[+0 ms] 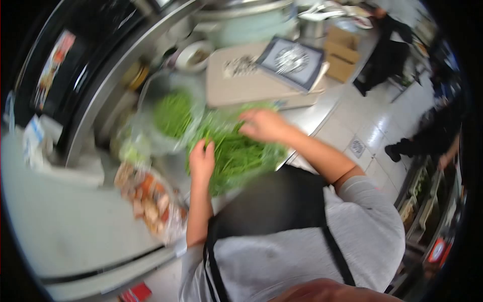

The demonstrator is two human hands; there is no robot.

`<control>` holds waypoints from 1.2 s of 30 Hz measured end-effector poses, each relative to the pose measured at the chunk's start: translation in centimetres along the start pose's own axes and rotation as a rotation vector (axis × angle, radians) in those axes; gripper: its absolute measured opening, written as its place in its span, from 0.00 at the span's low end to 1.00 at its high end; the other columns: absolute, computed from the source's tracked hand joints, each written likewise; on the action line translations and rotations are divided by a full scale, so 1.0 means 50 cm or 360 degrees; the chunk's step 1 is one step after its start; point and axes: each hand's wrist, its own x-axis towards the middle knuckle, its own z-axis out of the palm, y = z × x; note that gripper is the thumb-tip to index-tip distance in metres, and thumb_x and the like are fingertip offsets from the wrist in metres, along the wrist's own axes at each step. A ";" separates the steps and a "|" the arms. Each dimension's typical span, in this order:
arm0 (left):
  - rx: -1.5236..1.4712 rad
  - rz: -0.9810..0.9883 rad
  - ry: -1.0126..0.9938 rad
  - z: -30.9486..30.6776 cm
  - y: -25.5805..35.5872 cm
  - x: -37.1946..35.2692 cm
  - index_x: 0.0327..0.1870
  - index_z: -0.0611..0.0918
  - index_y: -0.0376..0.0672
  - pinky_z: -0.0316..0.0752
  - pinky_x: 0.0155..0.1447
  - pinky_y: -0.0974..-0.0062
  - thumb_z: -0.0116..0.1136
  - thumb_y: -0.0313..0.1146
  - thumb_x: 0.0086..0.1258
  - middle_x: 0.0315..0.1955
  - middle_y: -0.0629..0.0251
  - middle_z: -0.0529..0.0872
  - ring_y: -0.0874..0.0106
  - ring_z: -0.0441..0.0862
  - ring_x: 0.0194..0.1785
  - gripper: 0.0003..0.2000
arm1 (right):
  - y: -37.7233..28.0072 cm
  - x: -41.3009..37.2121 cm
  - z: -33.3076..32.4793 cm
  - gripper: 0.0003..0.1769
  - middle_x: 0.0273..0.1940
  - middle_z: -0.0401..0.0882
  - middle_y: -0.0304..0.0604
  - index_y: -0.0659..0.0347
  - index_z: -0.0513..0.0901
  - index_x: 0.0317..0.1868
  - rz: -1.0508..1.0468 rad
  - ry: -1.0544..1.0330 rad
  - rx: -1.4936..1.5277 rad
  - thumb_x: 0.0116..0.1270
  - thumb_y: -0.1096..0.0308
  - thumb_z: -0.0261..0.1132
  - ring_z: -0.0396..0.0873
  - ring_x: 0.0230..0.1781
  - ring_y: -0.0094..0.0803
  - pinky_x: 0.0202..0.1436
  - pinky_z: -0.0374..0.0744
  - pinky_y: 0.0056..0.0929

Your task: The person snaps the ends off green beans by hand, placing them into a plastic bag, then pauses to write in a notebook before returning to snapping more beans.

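A heap of long, thin green vegetable stems (236, 158) lies in an opened clear plastic bag (221, 190) on the metal counter in front of me. My left hand (202, 160) is at the heap's left side, thumb and fingers pinched on a bit of green stem. Over the far right part of the heap, my right hand (264, 125) has its fingers curled down at the stems; blur hides exactly what they grip. Behind my left hand, more cut greens (173, 113) fill a clear plastic-lined bowl (147, 98).
A beige cutting board (236, 90) carries a dark-framed tray (292, 60). A cardboard box (342, 53), a white bowl (194, 56) and a large pot (246, 30) stand behind. At left lies a bag of brownish-orange food pieces (151, 201). Another person (432, 126) is at far right.
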 end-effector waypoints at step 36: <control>-0.2248 -0.0501 -0.0488 -0.014 0.066 0.064 0.34 0.68 0.43 0.64 0.29 0.78 0.40 0.33 0.67 0.21 0.68 0.68 0.75 0.66 0.25 0.05 | -0.032 0.002 0.042 0.13 0.27 0.76 0.39 0.63 0.75 0.41 0.0171 -0.0418 0.0947 0.56 0.67 0.56 0.74 0.28 0.24 0.36 0.71 0.22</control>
